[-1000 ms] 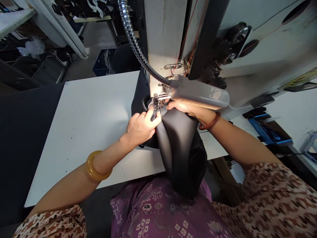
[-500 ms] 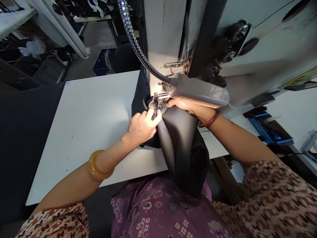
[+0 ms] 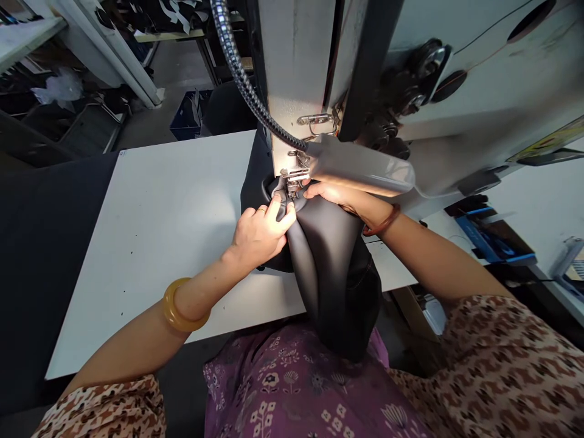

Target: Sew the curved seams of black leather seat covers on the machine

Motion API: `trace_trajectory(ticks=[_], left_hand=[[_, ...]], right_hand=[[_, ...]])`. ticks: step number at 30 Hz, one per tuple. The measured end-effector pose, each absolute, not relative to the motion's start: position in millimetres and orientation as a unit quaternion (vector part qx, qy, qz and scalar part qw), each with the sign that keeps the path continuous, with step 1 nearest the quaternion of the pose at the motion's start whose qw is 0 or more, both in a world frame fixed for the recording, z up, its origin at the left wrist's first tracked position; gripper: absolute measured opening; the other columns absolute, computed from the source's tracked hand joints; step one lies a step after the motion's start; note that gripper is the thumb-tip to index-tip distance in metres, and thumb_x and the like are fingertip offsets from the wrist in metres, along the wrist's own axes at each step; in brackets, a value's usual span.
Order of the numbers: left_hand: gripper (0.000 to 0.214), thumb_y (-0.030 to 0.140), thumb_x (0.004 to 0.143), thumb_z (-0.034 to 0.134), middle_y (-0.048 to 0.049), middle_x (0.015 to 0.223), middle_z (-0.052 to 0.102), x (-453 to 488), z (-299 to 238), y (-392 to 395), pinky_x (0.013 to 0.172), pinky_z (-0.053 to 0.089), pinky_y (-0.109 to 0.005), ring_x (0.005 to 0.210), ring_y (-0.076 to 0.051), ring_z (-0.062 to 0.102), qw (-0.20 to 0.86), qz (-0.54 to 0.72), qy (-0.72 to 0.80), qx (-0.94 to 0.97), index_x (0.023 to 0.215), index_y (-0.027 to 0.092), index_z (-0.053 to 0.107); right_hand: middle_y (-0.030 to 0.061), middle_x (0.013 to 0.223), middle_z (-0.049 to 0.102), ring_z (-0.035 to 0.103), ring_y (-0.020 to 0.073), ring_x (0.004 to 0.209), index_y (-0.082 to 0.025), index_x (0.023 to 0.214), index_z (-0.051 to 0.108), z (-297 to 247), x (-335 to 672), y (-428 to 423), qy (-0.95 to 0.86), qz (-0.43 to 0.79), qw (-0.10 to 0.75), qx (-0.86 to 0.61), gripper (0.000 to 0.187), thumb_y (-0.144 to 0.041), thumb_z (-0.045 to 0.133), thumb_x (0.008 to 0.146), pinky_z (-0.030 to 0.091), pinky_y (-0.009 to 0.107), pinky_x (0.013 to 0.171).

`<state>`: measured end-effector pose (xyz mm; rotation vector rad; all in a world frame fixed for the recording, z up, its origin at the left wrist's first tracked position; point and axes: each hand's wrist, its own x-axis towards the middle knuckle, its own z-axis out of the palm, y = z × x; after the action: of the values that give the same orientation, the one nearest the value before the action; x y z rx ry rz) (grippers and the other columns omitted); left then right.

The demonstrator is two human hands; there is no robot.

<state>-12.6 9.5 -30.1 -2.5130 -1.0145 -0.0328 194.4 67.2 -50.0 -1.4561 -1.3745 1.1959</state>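
**Fig. 1. Your two hands at the presser foot of a sewing machine.**

The black leather-like sheet point(image 3: 328, 274) runs across the white table point(image 3: 159, 231) and up under the presser foot point(image 3: 292, 181) of the sewing machine point(image 3: 301, 61), its loose folds hanging over the table's near edge toward your lap. Your left hand point(image 3: 260, 234) is closed on a fold just beside the foot, fingers bent over it. Your right hand point(image 3: 326, 194) lies flatter on the sheet beneath the lamp head point(image 3: 360, 164); you cannot tell from this view whether it grips. Beyond the table, a blue crate point(image 3: 185, 115) on the floor holds upright dark and pale items, too small to name. At right, a blue-edged tray point(image 3: 479, 231) holds dark objects.
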Motion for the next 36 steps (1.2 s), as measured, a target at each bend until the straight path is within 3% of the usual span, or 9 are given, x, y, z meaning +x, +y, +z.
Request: trace_trajectory(ticks=[7,14,20,24,28,30,32,36], left_hand=[[0.052,0.021,0.075,0.047,-0.0147,0.133,0.05,-12,-29,10,0.06,0.037,-0.032,0.078,-0.021,0.062,0.218,-0.021,-0.366,-0.904,0.127,0.021,0.048],[0.054,0.02,0.074,0.047,-0.0154,0.133,0.051,-12,-30,9,0.059,0.037,-0.033,0.077,-0.022,0.062,0.225,-0.029,-0.367,-0.902,0.127,0.02,0.048],[0.054,0.019,0.075,0.047,-0.0148,0.135,0.049,-11,-30,7,0.061,0.041,-0.034,0.08,-0.023,0.063,0.209,-0.022,-0.379,-0.901,0.129,0.02,0.049],[0.051,0.019,0.076,0.046,-0.0102,0.136,0.05,-14,-23,4,0.065,0.047,-0.036,0.087,-0.025,0.063,0.158,-0.052,-0.398,-0.902,0.126,0.022,0.054],[0.038,0.017,0.081,0.04,-0.0044,0.122,0.062,-2,-18,3,0.088,0.049,-0.034,0.104,-0.021,0.06,0.086,-0.155,-0.394,-0.902,0.109,0.018,0.065],[0.038,0.018,0.084,0.036,-0.0074,0.118,0.064,13,-18,4,0.098,0.045,-0.032,0.111,-0.02,0.057,0.059,-0.176,-0.361,-0.914,0.11,0.012,0.064],[0.038,0.019,0.086,0.034,-0.0106,0.115,0.065,32,-17,6,0.096,0.045,-0.033,0.109,-0.021,0.058,0.052,-0.162,-0.345,-0.923,0.106,0.009,0.065],[0.036,0.027,0.087,0.036,-0.0115,0.096,0.068,64,-10,6,0.078,0.051,-0.035,0.091,-0.025,0.064,0.056,-0.115,-0.415,-0.901,0.081,0.013,0.068]], right_hand=[[-0.0014,0.07,0.053,0.049,0.0138,0.069,-0.017,0.077,0.053,-49,190,66,-0.542,0.484,0.364,-0.583,0.02,-0.016,0.061,0.059,0.044,0.03,0.065],[-0.0008,0.069,0.053,0.046,0.0133,0.062,-0.017,0.072,0.053,-45,187,64,-0.572,0.44,0.345,-0.6,0.017,-0.02,0.061,0.058,0.04,0.029,0.058],[0.0014,0.081,0.061,0.054,0.0158,0.073,-0.015,0.08,0.059,-28,186,55,-0.667,0.309,0.287,-0.614,0.014,-0.019,0.058,0.067,0.045,0.029,0.069],[0.0084,0.091,0.065,0.059,0.0215,0.084,-0.014,0.099,0.06,-10,181,15,-0.751,0.097,0.172,-0.63,0.024,-0.024,0.046,0.083,0.047,0.033,0.077],[0.0193,0.114,0.06,0.057,0.0285,0.102,-0.005,0.121,0.052,-24,159,-36,-0.802,-0.01,0.07,-0.593,0.039,-0.014,0.033,0.088,0.05,0.038,0.082],[0.0235,0.127,0.051,0.049,0.0292,0.117,0.002,0.128,0.045,-40,150,-53,-0.805,-0.035,0.093,-0.585,0.044,-0.01,0.027,0.089,0.045,0.039,0.095],[0.0223,0.136,0.045,0.038,0.0272,0.129,0.003,0.129,0.043,-54,152,-63,-0.815,-0.048,0.147,-0.558,0.045,-0.01,0.028,0.089,0.039,0.037,0.103],[0.009,0.131,0.053,0.038,0.0183,0.129,-0.013,0.115,0.058,-71,208,-79,-0.801,-0.021,0.225,-0.554,0.037,-0.015,0.034,0.088,0.032,0.033,0.109]])
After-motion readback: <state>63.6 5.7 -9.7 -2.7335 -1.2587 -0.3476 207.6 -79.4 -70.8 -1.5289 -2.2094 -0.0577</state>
